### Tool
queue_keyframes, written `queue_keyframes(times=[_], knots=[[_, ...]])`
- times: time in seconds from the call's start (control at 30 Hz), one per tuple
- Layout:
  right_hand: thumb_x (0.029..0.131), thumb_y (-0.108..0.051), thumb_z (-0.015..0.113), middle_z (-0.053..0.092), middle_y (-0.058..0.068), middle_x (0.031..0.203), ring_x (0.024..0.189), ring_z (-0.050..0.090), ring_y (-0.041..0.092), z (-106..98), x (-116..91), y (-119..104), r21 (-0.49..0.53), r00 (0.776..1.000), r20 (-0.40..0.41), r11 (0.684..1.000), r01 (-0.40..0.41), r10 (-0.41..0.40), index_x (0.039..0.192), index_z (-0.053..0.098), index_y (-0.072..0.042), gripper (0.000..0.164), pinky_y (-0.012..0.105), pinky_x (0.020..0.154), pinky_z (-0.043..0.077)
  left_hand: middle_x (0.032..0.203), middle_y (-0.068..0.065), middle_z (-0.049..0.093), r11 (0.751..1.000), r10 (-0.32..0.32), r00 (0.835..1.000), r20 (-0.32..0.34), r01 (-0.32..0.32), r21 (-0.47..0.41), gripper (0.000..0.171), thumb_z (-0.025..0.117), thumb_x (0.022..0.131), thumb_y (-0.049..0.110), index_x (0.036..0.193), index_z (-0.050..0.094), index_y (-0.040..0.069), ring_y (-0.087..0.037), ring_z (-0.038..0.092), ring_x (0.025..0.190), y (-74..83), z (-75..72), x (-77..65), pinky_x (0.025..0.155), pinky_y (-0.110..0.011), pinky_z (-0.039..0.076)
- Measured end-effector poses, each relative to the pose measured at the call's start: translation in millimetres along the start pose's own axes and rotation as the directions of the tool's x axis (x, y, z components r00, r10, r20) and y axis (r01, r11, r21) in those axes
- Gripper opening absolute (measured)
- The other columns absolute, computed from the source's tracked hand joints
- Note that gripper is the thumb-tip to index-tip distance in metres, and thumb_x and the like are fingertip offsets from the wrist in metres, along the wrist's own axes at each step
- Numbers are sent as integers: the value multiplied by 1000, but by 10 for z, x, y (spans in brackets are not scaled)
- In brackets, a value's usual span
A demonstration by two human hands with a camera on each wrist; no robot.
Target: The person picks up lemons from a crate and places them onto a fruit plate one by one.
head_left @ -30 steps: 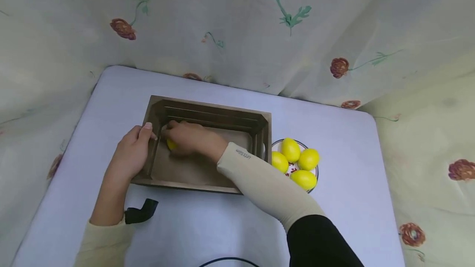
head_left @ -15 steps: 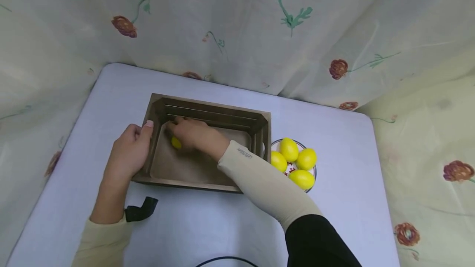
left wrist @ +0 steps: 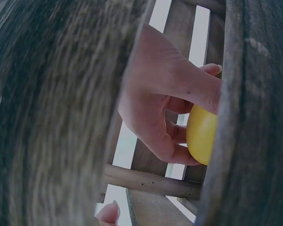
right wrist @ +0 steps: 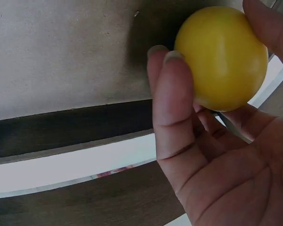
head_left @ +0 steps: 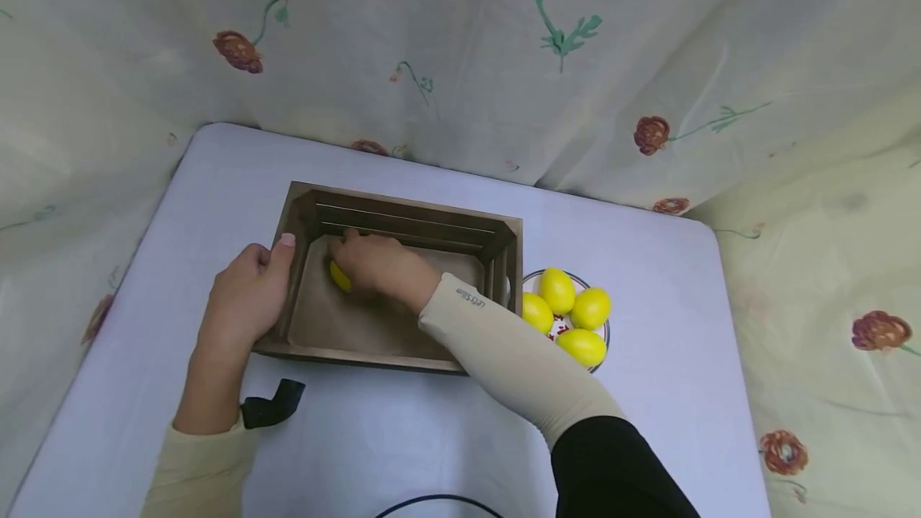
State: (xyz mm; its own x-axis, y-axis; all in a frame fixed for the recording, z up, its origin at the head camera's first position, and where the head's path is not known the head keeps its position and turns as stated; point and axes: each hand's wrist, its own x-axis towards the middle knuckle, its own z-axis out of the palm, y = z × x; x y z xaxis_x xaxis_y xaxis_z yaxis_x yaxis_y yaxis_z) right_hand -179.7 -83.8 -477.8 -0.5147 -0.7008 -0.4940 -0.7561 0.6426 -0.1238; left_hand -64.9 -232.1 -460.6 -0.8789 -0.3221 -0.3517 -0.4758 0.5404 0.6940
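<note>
A brown slatted wooden crate (head_left: 374, 326) stands on the white-covered table, with my left hand (head_left: 248, 294) gripping its left end wall, the thumb on the rim. Inside, near the left end, my right hand (head_left: 377, 262) holds a yellow lemon (head_left: 340, 276), mostly hidden by the hand in the head view. Close up in the right wrist view, thumb and curled fingers (right wrist: 174, 103) surround the lemon (right wrist: 221, 59), just over the crate floor. Through a gap in the wood, the left wrist view shows the right hand (left wrist: 165, 89) and the lemon (left wrist: 201, 134).
Right of the crate, a round plate (head_left: 560, 326) with a dark rim and red marks bears several lemons (head_left: 592, 308). A black angled piece (head_left: 275, 404) juts from my left wrist. A dark cable (head_left: 439, 496) curves at the front. Flowered curtains (head_left: 432, 46) hang behind the table.
My right hand has moved slightly right with the lemon, away from the crate's left wall. The left fingertip seen inside that wall a second ago no longer shows in the head view.
</note>
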Motion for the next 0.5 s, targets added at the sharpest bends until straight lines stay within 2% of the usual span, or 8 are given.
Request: queue_keyframes(times=[0.17, 0.5], knots=[[95, -23, 74, 53, 14, 138, 98, 59, 21, 5, 20, 13, 37, 1000, 7, 999, 7, -7, 156, 42, -13, 70, 38, 85, 55, 108, -29, 62, 1000, 2, 1000, 12, -2, 13, 82, 25, 106, 67, 122, 57, -7, -42, 59, 95, 13, -11, 6, 69, -48, 47], [93, -24, 79, 43, 16, 151, 97, 59, 19, 14, 40, 1, 73, 1000, 22, 997, 13, -15, 160, 37, -18, 79, 35, 84, 55, 107, -28, 62, 1000, -3, 1000, 13, 3, 12, 82, 25, 105, 68, 120, 58, -6, -41, 59, 93, -1, -11, 2, 68, -46, 45]])
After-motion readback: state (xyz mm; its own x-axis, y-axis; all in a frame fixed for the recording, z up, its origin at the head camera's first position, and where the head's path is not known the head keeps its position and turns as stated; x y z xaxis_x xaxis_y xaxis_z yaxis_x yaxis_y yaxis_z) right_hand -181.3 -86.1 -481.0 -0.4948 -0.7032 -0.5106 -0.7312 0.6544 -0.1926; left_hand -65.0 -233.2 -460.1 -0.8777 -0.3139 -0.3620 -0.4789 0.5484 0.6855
